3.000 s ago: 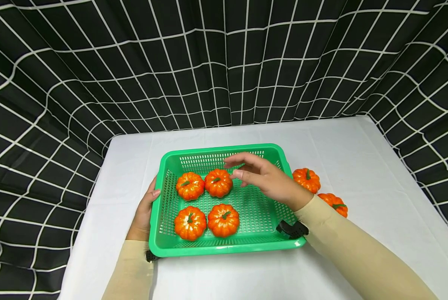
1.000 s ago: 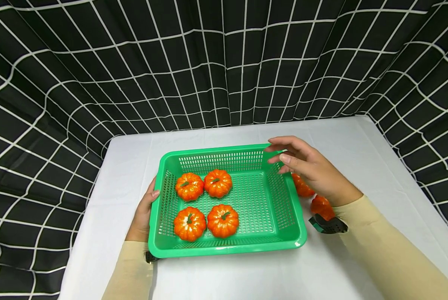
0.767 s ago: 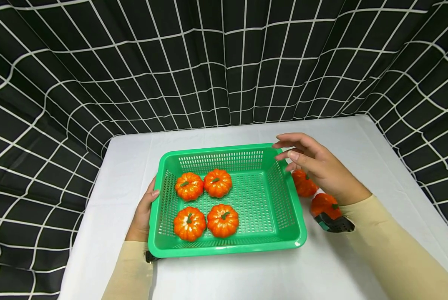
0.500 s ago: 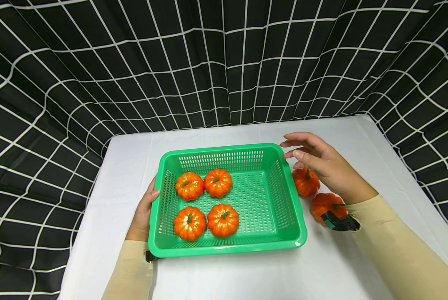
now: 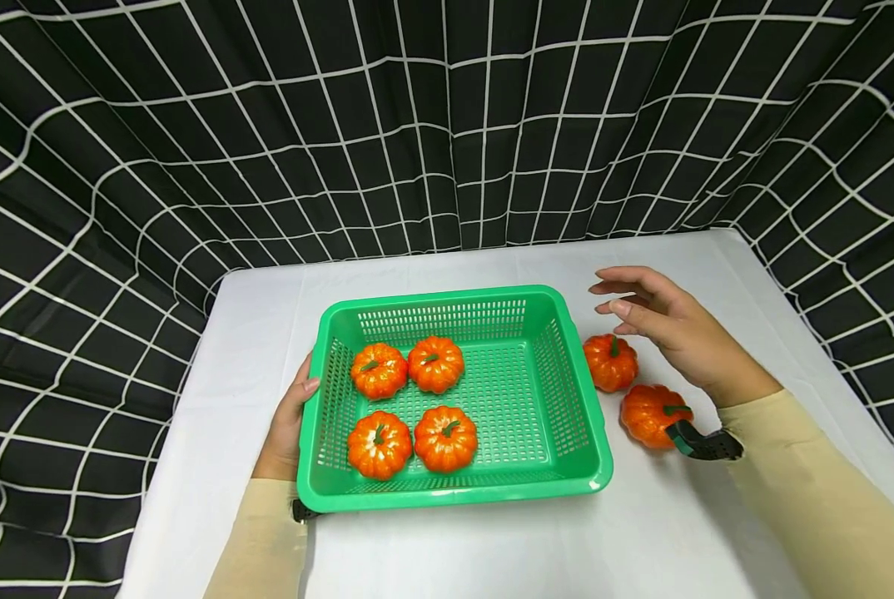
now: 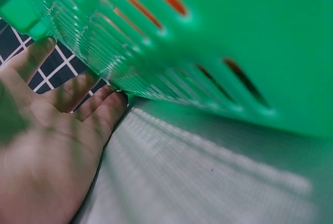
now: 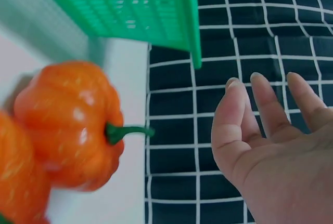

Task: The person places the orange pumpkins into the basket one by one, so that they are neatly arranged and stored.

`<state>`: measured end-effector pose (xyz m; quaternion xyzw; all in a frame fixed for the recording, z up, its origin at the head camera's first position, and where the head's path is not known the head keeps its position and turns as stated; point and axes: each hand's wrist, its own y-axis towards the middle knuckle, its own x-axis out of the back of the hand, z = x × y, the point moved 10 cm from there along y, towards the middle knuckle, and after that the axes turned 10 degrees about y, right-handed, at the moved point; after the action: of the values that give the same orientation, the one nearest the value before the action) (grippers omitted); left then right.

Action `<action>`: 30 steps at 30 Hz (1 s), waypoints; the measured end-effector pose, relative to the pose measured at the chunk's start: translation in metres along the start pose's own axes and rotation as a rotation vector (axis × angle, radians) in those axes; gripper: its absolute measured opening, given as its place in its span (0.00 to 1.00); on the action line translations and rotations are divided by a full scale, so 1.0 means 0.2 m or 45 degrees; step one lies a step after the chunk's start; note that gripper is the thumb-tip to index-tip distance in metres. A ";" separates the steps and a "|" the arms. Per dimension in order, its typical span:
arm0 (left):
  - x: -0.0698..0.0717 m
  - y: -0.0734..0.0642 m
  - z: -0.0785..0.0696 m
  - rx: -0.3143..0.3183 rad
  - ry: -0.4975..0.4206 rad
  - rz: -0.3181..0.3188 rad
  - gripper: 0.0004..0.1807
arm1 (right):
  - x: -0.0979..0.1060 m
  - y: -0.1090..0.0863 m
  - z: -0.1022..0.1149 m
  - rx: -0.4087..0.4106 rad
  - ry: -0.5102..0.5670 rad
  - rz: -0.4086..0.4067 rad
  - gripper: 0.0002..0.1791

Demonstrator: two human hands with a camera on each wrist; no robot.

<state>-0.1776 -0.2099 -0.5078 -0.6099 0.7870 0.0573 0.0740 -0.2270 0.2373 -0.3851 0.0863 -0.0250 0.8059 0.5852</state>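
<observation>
A green plastic basket (image 5: 454,502) with slotted walls stands on the table, with several small orange pumpkins (image 5: 445,439) inside, all in its left and middle part. My left hand (image 5: 291,416) holds the basket's left side, thumb over the rim. In the left wrist view its fingers (image 6: 106,107) lie against the outer wall. My right hand (image 5: 668,329) hovers past the basket's right side, fingers loosely bent, holding nothing. Below it on the table are two more pumpkins, a farther pumpkin (image 5: 610,363) beside the basket wall and a nearer pumpkin (image 5: 651,416), partly covered by the wrist strap.
White cloth covers the table (image 5: 447,553). Behind and on both sides hangs a black curtain (image 5: 447,125) with a white grid. A black strap (image 5: 705,443) sits on the right wrist.
My right hand has moved from over the basket's inside, out across its right rim, to above the loose pumpkins, uncovering more of them. The left hand and the basket stay nearly in place.
</observation>
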 end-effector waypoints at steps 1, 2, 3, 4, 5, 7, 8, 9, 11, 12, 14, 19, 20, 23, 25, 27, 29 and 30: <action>0.00 0.00 0.00 0.000 -0.001 0.002 0.41 | 0.01 0.00 -0.01 -0.004 0.004 -0.003 0.24; 0.00 0.00 0.00 -0.001 -0.003 0.003 0.41 | 0.02 -0.01 -0.02 -0.010 0.007 -0.005 0.24; 0.00 0.01 0.00 -0.003 0.000 0.003 0.41 | 0.03 -0.01 -0.03 -0.019 0.002 -0.008 0.25; 0.00 0.01 0.00 -0.003 0.000 0.000 0.41 | 0.04 -0.01 -0.04 -0.030 -0.007 -0.011 0.25; 0.00 0.01 0.00 -0.002 0.000 0.000 0.41 | 0.05 -0.02 -0.06 -0.043 -0.017 -0.014 0.25; 0.01 0.01 0.01 0.003 0.012 -0.010 0.41 | 0.06 -0.02 -0.08 -0.073 -0.036 -0.012 0.25; 0.01 0.01 0.01 0.007 0.015 -0.015 0.41 | 0.06 -0.03 -0.10 -0.085 -0.051 -0.008 0.26; 0.01 0.01 0.01 0.012 0.019 -0.019 0.41 | 0.07 -0.03 -0.12 -0.105 -0.067 -0.006 0.27; 0.01 0.01 0.01 0.017 0.018 -0.022 0.41 | 0.09 -0.04 -0.16 -0.152 -0.099 -0.011 0.28; 0.01 0.00 0.01 0.017 0.019 -0.024 0.41 | 0.10 -0.05 -0.18 -0.176 -0.122 -0.013 0.29; 0.00 0.00 0.01 0.014 0.013 -0.020 0.41 | 0.11 -0.06 -0.22 -0.219 -0.159 -0.011 0.29; -0.01 0.00 -0.01 0.003 0.006 -0.003 0.41 | 0.12 -0.08 -0.30 -0.270 -0.193 0.027 0.31; -0.01 0.01 -0.01 0.002 0.004 -0.002 0.41 | 0.12 -0.08 -0.31 -0.277 -0.189 0.032 0.32; -0.01 0.01 -0.01 0.000 0.001 0.002 0.41 | 0.13 -0.09 -0.35 -0.308 -0.187 0.018 0.34; -0.01 0.01 -0.01 0.004 0.001 0.001 0.41 | 0.13 -0.09 -0.37 -0.317 -0.190 0.015 0.35; -0.01 0.00 0.00 0.008 0.003 -0.004 0.41 | 0.13 -0.09 -0.39 -0.317 -0.197 0.021 0.36; 0.00 0.00 0.00 0.013 0.006 -0.008 0.41 | 0.13 -0.09 -0.40 -0.328 -0.214 0.028 0.36; 0.00 0.00 0.00 0.014 0.010 -0.011 0.41 | 0.12 -0.09 -0.41 -0.331 -0.218 0.037 0.37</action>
<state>-0.1778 -0.2093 -0.5080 -0.6132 0.7848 0.0501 0.0746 -0.2262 0.2779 -0.4632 0.0778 -0.1803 0.7939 0.5755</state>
